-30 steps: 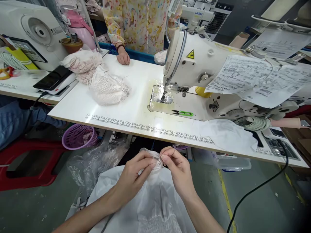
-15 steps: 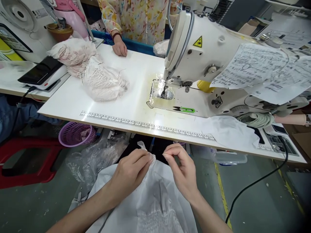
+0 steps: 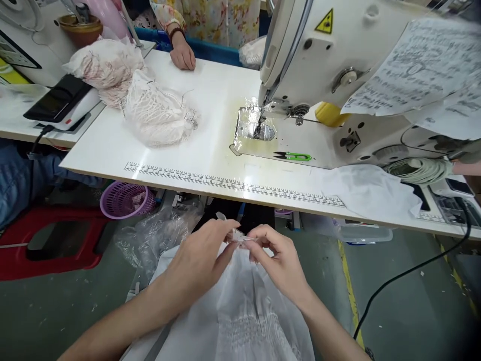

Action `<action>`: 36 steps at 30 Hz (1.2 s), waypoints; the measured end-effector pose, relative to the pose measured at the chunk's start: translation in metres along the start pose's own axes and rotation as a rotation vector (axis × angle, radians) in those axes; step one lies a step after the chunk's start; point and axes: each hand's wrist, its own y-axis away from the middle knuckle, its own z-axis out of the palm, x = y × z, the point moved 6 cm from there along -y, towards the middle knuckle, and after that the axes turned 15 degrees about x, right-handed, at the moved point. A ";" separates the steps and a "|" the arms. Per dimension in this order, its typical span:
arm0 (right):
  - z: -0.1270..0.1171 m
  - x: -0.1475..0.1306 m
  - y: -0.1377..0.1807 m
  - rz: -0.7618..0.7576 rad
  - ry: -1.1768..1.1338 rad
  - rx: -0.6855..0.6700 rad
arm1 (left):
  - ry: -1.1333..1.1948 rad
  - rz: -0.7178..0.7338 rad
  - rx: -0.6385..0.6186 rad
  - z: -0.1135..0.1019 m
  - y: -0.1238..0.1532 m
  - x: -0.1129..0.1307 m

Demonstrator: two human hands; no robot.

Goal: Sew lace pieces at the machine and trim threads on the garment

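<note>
A white gathered garment (image 3: 240,301) lies over my lap, its upper edge raised in front of the table. My left hand (image 3: 205,248) pinches that edge between thumb and fingers, and a short end of fabric pokes up beyond the fingertips. Right beside it, my right hand (image 3: 276,258) has thumb and fingertips closed on the same edge. The fingertips of both hands almost meet. Exactly how the cloth is folded between them is too small to make out. Beyond the hands, green thread snips (image 3: 293,157) lie on the sewing machine bed.
A sewing machine (image 3: 315,60) stands on the white table (image 3: 214,165), which has a printed ruler along its front. White lace pieces (image 3: 158,113) lie left, white cloth (image 3: 376,190) right. A co-worker's hand (image 3: 183,54) rests at the far edge. Below are a purple basket (image 3: 126,200) and red stool (image 3: 86,240).
My right hand has moved left and taken hold of the garment's edge beside my left hand. My left fingers have shifted their pinch. The camera view has tilted down slightly.
</note>
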 end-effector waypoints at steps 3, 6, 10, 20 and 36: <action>0.000 0.001 0.000 0.098 -0.102 -0.080 | 0.079 -0.221 -0.148 0.002 0.002 -0.020; 0.004 0.003 -0.002 0.149 -0.135 -0.116 | 0.183 -0.335 -0.223 0.006 0.002 -0.030; 0.007 0.006 -0.004 0.187 -0.078 -0.121 | 0.379 -0.486 -0.274 0.014 0.004 -0.039; 0.003 0.010 -0.002 0.167 -0.125 -0.003 | 0.535 -0.609 -0.349 0.019 0.011 -0.044; 0.010 0.018 -0.008 0.308 -0.334 -0.128 | 0.686 -0.742 -0.239 0.034 0.011 -0.048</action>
